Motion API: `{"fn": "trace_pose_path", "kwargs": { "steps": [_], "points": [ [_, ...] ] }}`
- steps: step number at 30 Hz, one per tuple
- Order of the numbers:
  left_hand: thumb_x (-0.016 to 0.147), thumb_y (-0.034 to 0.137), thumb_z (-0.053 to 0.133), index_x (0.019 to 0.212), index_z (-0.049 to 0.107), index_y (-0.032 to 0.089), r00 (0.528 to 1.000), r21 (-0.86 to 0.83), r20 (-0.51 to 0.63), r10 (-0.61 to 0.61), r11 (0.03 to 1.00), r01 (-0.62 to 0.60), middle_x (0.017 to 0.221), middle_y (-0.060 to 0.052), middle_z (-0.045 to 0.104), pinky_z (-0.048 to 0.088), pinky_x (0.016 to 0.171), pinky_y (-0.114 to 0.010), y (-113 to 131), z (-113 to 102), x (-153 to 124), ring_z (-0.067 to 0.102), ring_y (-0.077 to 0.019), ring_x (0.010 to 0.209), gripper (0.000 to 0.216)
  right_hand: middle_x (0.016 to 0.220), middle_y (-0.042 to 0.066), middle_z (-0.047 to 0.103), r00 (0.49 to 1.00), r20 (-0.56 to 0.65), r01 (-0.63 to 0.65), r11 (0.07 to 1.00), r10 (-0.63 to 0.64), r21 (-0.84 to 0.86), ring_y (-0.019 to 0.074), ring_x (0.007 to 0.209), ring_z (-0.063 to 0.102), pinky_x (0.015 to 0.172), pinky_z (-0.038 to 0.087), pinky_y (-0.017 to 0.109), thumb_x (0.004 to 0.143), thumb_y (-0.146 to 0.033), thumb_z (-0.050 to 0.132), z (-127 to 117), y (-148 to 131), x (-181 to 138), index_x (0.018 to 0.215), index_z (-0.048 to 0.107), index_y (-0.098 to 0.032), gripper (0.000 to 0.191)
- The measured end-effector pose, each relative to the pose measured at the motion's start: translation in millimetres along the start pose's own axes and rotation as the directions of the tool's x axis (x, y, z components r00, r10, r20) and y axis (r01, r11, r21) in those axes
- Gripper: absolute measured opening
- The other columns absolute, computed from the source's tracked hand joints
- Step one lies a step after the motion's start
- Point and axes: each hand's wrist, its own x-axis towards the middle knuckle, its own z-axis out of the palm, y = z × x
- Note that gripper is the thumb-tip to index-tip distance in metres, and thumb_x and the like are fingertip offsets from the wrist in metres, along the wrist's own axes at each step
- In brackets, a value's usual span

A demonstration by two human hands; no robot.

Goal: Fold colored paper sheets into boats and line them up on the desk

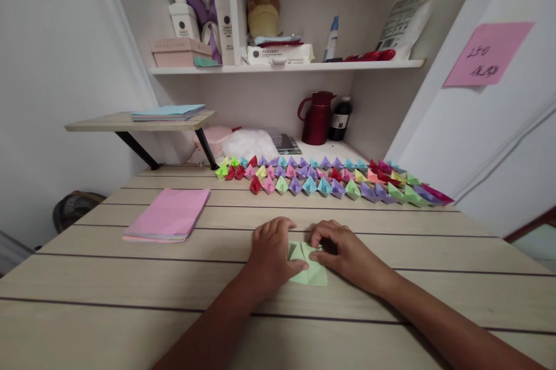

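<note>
A small folded sheet of light green paper (313, 277) lies on the table between my hands, with creases across its upper part. My left hand (270, 255) is at its left side, the thumb pressing on the paper and the fingers curled along the left edge. From the right, my right hand (343, 249) holds the upper right part, thumb on the paper and index finger bent towards the far edge. My fingers partly cover the paper's upper corners.
Beyond my hands stand rows of small colourful folded paper boats (309, 186). A stack of pink paper (169, 213) lies to the left. Behind it, a small raised shelf (99, 121) carries more sheets (168, 112). A dark red jug (317, 120) stands at the back.
</note>
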Motion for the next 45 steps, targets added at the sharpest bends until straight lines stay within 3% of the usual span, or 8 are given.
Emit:
{"fn": "trace_pose_path", "kwargs": {
  "steps": [8,15,24,27,35,37,40,45],
  "points": [
    [0.065,0.030,0.077,0.098,0.064,0.025,0.999,-0.017,0.052,0.018,1.000,-0.017,0.097,0.000,0.063,0.033,0.097,-0.041,-2,-2,3,0.058,-0.0220,0.099,0.036,0.070,-0.003,0.056,1.000,0.006,-0.023,0.942,0.023,0.336,0.0142,0.065,0.051,0.061,0.039,0.025,0.078,-0.022,0.061,-2,-7,-3,0.076,0.058,-0.020,0.004],
    [0.064,0.034,0.077,0.099,0.061,0.026,0.995,0.029,0.075,0.059,0.998,-0.061,0.118,-0.003,0.055,0.031,0.100,-0.042,-4,-1,0,0.048,-0.0251,0.115,0.040,0.075,-0.002,0.055,0.998,0.058,-0.012,0.870,-0.019,0.494,0.0130,0.069,0.049,0.064,0.041,0.024,0.081,-0.025,0.062,1,-10,-4,0.080,0.059,-0.019,0.007],
    [0.067,0.024,0.070,0.079,0.055,0.022,0.988,-0.023,0.128,0.089,0.996,-0.087,0.128,-0.004,0.053,0.025,0.104,-0.044,2,-3,-4,0.041,-0.0247,0.124,0.019,0.090,0.003,0.066,0.996,0.000,-0.076,0.893,0.084,0.444,0.0175,0.081,0.057,0.071,0.044,0.028,0.090,-0.040,0.051,-13,-8,-2,0.102,0.064,-0.019,0.028],
    [0.067,0.023,0.070,0.077,0.055,0.022,0.992,-0.037,0.084,0.089,0.996,-0.086,0.125,-0.002,0.056,0.026,0.103,-0.043,1,-1,-2,0.044,-0.0235,0.120,0.018,0.094,0.004,0.067,0.997,0.053,-0.067,0.920,0.050,0.387,0.0190,0.083,0.059,0.073,0.045,0.029,0.082,-0.039,0.062,-14,-10,-4,0.101,0.067,-0.020,0.027],
    [0.070,0.024,0.066,0.069,0.057,0.021,0.998,-0.233,0.049,0.038,0.972,-0.025,0.082,0.002,0.064,0.037,0.084,-0.032,12,-3,0,0.055,-0.0185,0.085,0.010,0.064,-0.002,0.057,0.986,0.053,-0.160,0.827,0.156,0.539,0.0127,0.061,0.049,0.058,0.038,0.024,0.077,-0.037,0.067,-6,-11,-3,0.071,0.063,-0.017,0.021],
    [0.073,0.028,0.064,0.066,0.057,0.020,0.998,-0.405,0.061,-0.028,0.913,0.051,0.068,0.003,0.058,0.039,0.071,-0.028,17,-4,0,0.052,-0.0157,0.072,0.013,0.067,-0.002,0.056,0.981,0.023,-0.158,0.732,0.191,0.662,0.0126,0.061,0.049,0.057,0.038,0.024,0.078,-0.042,0.066,-9,-16,-4,0.077,0.063,-0.018,0.025],
    [0.072,0.036,0.066,0.065,0.057,0.018,0.983,-0.714,0.074,-0.169,0.679,0.171,0.059,0.004,0.053,0.036,0.058,-0.023,25,-4,1,0.048,-0.0121,0.059,0.022,0.084,0.001,0.061,0.971,-0.012,-0.128,0.564,0.238,0.816,0.0157,0.071,0.056,0.062,0.044,0.026,0.081,-0.049,0.062,-12,-26,-6,0.102,0.060,-0.023,0.034],
    [0.060,0.043,0.078,0.066,0.062,0.014,0.945,-0.912,0.085,-0.317,0.357,0.202,0.061,0.001,0.060,0.037,0.058,-0.023,27,4,4,0.049,-0.0108,0.056,0.034,0.095,0.001,0.063,0.966,0.004,-0.141,0.516,0.257,0.845,0.0161,0.074,0.058,0.064,0.044,0.025,0.065,-0.039,0.079,-7,-32,-3,0.110,0.057,-0.024,0.053]
  ]
}}
